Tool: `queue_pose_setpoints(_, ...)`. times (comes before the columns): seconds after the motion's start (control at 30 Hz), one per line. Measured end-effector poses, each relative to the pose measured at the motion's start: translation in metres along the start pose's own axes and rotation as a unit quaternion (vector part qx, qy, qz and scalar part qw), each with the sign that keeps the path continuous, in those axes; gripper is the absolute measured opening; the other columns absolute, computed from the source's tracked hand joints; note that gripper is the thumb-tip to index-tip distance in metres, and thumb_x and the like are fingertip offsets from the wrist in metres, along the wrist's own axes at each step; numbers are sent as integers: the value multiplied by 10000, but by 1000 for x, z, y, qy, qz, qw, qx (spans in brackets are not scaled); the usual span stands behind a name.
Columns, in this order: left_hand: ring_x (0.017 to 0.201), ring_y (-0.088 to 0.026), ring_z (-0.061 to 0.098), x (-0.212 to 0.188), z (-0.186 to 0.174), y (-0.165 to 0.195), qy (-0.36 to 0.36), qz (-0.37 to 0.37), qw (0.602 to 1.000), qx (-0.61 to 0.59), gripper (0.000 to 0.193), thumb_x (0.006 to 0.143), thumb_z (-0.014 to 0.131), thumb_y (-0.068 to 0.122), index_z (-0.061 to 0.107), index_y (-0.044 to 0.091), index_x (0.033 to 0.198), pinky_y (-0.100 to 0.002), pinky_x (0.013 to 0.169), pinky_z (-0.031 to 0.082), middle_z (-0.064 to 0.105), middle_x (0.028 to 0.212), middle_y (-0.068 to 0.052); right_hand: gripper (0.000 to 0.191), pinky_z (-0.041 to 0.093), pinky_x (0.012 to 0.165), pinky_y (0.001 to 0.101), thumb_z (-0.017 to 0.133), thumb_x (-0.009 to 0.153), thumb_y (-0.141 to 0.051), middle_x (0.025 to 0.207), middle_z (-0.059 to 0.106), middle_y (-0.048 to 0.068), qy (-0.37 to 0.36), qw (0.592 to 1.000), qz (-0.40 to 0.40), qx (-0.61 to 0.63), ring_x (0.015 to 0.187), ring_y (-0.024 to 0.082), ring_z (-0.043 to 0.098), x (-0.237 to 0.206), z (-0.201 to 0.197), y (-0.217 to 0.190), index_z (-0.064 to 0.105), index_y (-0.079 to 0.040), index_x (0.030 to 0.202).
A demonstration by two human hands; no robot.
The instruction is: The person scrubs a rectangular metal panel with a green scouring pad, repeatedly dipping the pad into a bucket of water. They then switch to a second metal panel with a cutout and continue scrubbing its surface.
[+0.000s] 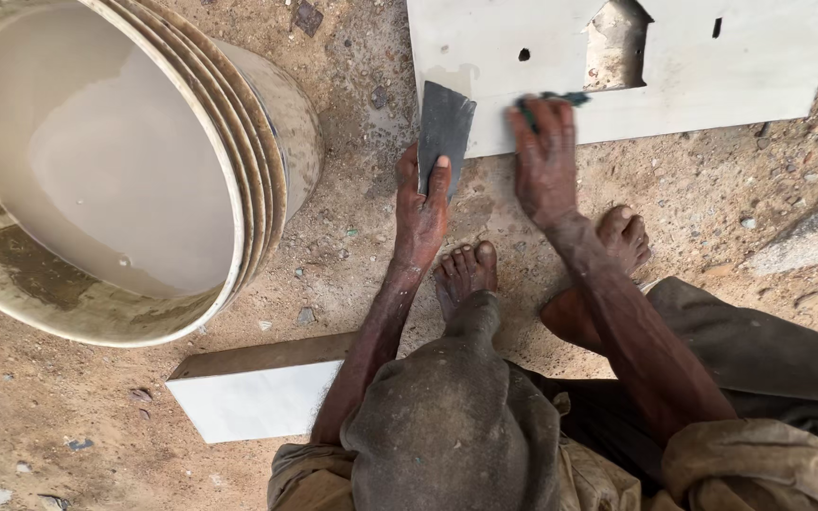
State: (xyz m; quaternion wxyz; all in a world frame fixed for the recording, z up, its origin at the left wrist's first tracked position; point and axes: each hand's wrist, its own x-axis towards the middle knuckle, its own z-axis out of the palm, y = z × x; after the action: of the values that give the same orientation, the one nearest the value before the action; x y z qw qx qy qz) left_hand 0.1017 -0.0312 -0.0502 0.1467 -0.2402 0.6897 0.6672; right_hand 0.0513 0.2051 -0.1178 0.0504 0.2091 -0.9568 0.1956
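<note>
I squat on sandy ground. My left hand (420, 203) grips a dark grey sheet of abrasive paper (445, 128), which lies over the near left corner of a white tile (750, 71). That tile lies flat and has two small holes and a house-shaped cut-out (616, 44). My right hand (544, 156) rests on the tile's near edge and holds a small green-tipped tool (549, 99), mostly hidden under the fingers. My bare feet (466, 270) are just below the hands.
A large dirty white bucket (276, 123) with milky water stands at the left, close to my left hand. A smaller white tile piece (253, 402) lies by my left knee. Pebbles and debris dot the ground.
</note>
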Motion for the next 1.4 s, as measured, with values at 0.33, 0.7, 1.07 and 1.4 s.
queue_pose_setpoints(0.33, 1390, -428, 515, 2, -12, -6, 0, -84, 996, -34, 918, 1020, 529, 621, 209, 42, 1655, -564, 1079, 501, 444, 1526, -314, 563, 330, 1335, 553, 717, 1115, -39, 1642, 380, 179, 176, 812, 316, 458, 1554, 330, 366, -17, -36, 65, 442, -138, 1597)
queue_pose_setpoints(0.7, 1455, -398, 464, -4, -3, 2, -2, 7, 999, 32, 780, 1080, 473, 588, 305, 77, 1644, -579, 1115, 509, 384, 1520, -251, 554, 582, 1201, 523, 601, 1061, 102, 1596, 469, 196, 0, 991, -75, -111, 1520, 408, 429, 57, -71, 163, 586, -110, 1573)
queue_pose_setpoints(1.07, 1429, -408, 488, -3, -5, 6, -9, 2, 999, 41, 801, 1080, 453, 592, 287, 36, 1633, -577, 1099, 499, 391, 1511, -251, 275, 643, 1020, 493, 668, 1239, 2, 1504, 551, 91, 17, 997, -7, -74, 1288, 312, 563, 62, -99, 162, 744, -121, 1472)
queue_pose_setpoints(1.4, 1357, -349, 549, -7, 1, 20, 15, 3, 1000, 3, 749, 1085, 481, 554, 346, 28, 1601, -500, 1056, 532, 459, 1463, -228, 477, 354, 1319, 683, 369, 1218, -22, 1684, 366, 257, 73, 972, 87, -207, 1571, 450, 330, 140, -96, 232, 473, -119, 1674)
